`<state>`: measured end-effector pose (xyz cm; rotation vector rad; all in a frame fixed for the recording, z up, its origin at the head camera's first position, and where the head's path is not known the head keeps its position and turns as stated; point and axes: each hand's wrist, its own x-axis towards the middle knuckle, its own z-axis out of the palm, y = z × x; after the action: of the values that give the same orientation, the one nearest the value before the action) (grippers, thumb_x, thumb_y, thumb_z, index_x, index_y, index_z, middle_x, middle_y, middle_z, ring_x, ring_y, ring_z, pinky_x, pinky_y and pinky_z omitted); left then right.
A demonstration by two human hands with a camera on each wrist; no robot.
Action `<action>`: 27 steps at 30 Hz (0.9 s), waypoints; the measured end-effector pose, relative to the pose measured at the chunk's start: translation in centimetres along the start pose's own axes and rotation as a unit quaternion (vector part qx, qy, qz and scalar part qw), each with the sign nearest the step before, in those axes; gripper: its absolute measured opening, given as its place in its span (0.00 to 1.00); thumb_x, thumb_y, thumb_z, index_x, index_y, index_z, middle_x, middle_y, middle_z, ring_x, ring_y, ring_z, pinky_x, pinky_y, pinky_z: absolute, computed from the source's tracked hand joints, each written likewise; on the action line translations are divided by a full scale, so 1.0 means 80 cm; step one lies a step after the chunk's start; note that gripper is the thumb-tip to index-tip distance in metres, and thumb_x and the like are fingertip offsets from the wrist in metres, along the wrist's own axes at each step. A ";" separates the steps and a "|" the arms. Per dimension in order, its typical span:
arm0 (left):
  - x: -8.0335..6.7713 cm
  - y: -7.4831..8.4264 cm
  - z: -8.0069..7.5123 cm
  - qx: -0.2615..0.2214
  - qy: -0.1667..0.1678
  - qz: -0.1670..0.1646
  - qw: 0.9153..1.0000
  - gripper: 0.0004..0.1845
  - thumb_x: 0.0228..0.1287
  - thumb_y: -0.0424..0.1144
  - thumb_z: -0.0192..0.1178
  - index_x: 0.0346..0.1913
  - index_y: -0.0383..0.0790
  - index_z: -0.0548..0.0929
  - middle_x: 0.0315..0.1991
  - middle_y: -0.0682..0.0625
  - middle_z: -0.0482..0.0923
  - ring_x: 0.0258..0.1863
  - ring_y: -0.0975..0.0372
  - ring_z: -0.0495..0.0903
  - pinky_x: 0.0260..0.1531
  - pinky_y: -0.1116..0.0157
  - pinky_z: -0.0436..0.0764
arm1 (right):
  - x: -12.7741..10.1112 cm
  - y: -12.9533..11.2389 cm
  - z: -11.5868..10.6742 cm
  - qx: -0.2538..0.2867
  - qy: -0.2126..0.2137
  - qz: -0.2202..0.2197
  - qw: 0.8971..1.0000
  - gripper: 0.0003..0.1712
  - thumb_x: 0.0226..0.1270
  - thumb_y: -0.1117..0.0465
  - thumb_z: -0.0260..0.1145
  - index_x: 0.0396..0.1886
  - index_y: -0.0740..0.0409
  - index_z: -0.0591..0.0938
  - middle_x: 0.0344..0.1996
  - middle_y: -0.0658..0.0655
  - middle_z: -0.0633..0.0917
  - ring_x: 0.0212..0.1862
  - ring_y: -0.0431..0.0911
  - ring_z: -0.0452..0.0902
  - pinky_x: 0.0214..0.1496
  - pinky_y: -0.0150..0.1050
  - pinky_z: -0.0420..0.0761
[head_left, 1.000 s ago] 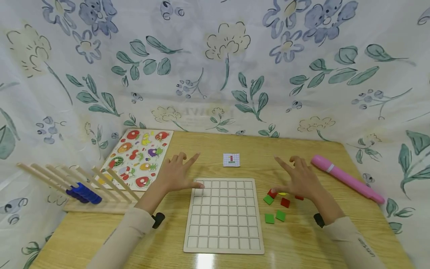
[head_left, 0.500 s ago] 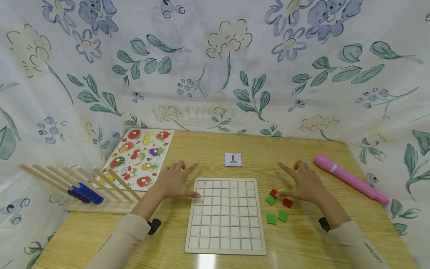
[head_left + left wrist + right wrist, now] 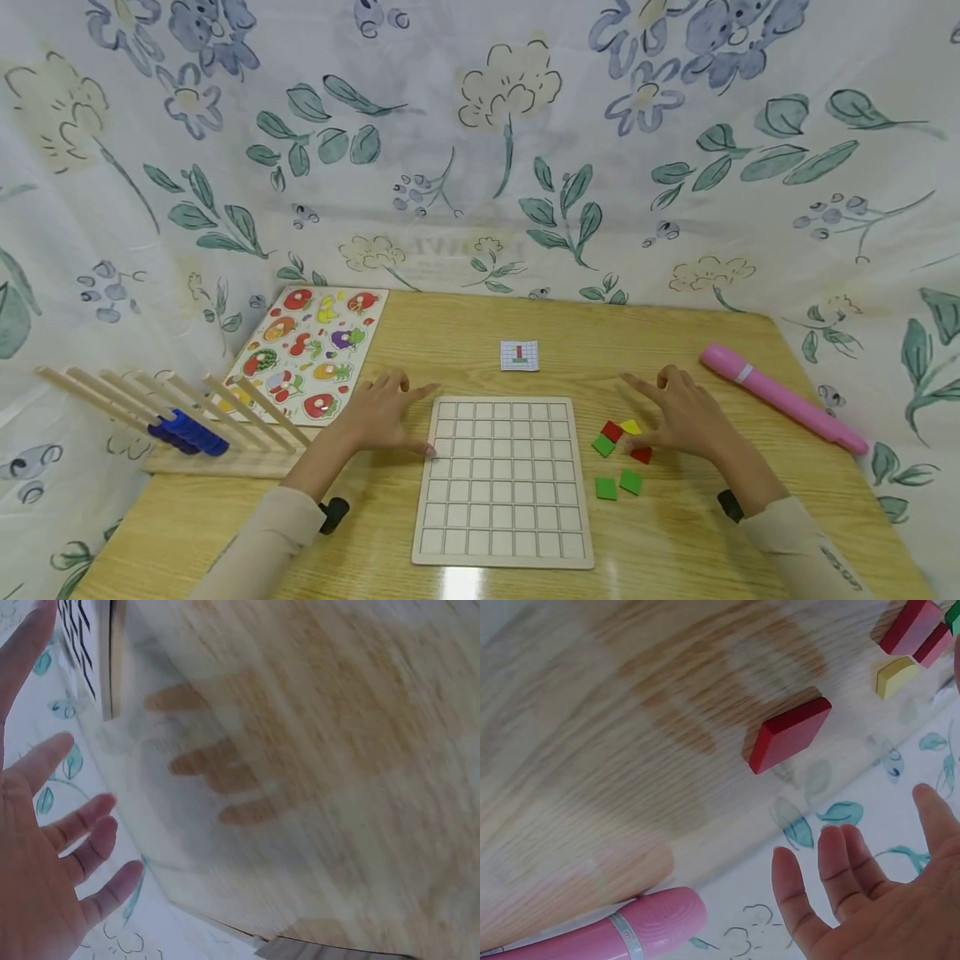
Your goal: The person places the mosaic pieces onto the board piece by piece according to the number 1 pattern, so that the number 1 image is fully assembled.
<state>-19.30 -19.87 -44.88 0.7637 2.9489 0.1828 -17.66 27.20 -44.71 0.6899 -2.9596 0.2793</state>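
A pale wooden board [image 3: 497, 492] with a square grid lies flat in front of the person. By its upper left edge hovers the left hand [image 3: 375, 414], fingers spread and holding nothing; its thumb tip is over the board's edge. The right hand [image 3: 681, 415] is over the right side, thumb and index finger apart, with nothing in its grip. Under and beside its thumb lie small tiles: green [image 3: 603, 446], red [image 3: 612, 431] and yellow [image 3: 630, 427]. The right wrist view shows another red tile [image 3: 791, 735] apart from the fingers. Beyond the board lies a small card [image 3: 519, 356] with a coloured grid pattern.
At the left stand a wooden peg rack [image 3: 225, 454] with blue rings [image 3: 191, 432] and a fruit picture board [image 3: 300, 350]. A long pink stick [image 3: 783, 398] with a pale band lies at the right. Floral cloth [image 3: 450, 167] hangs behind the table.
Both hands have drawn slightly toward the person, the left thumb sliding down along the board's edge. More of the yellow tile shows beside the right thumb. The tiles look unmoved.
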 end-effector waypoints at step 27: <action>-0.012 -0.009 0.018 -0.034 -0.030 0.027 0.999 0.55 0.38 0.79 0.65 0.73 0.61 0.68 0.40 0.51 0.63 0.35 0.62 0.62 0.32 0.63 0.60 | -0.013 0.012 -0.009 0.123 -0.088 0.030 0.988 0.42 0.54 0.48 0.78 0.70 0.48 0.75 0.42 0.57 0.66 0.33 0.43 0.62 0.29 0.34 0.63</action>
<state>-18.66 -20.85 -46.39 0.8259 2.8520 0.2585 -17.11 28.61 -44.30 0.6848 -3.1508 0.6293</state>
